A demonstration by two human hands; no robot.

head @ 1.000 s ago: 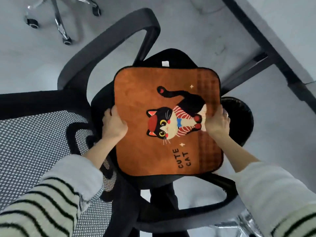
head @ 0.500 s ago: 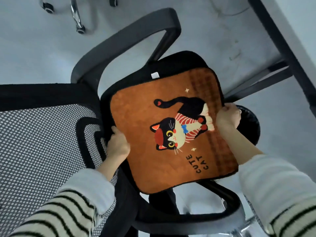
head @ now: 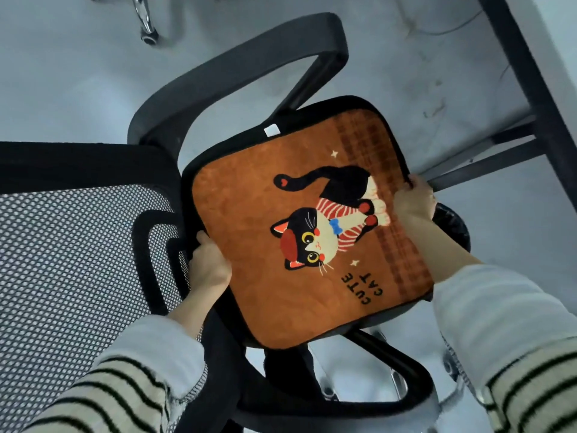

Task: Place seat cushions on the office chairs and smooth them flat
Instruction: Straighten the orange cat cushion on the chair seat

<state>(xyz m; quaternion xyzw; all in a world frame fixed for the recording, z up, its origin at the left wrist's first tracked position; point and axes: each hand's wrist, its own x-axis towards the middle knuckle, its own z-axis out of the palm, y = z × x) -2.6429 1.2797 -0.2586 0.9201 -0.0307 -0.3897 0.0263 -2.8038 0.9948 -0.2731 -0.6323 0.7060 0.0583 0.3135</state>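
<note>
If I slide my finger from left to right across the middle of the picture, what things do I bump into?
Mesh chair back → left hand → orange cat cushion → right hand → round black bin → grey floor.

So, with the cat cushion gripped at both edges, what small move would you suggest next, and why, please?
Probably turn the cushion square to the seat and lower it. It sits skewed: black seat shows past its far corner, and its near corner overhangs. The left hand and right hand grip opposite edges, so both can twist it.
</note>
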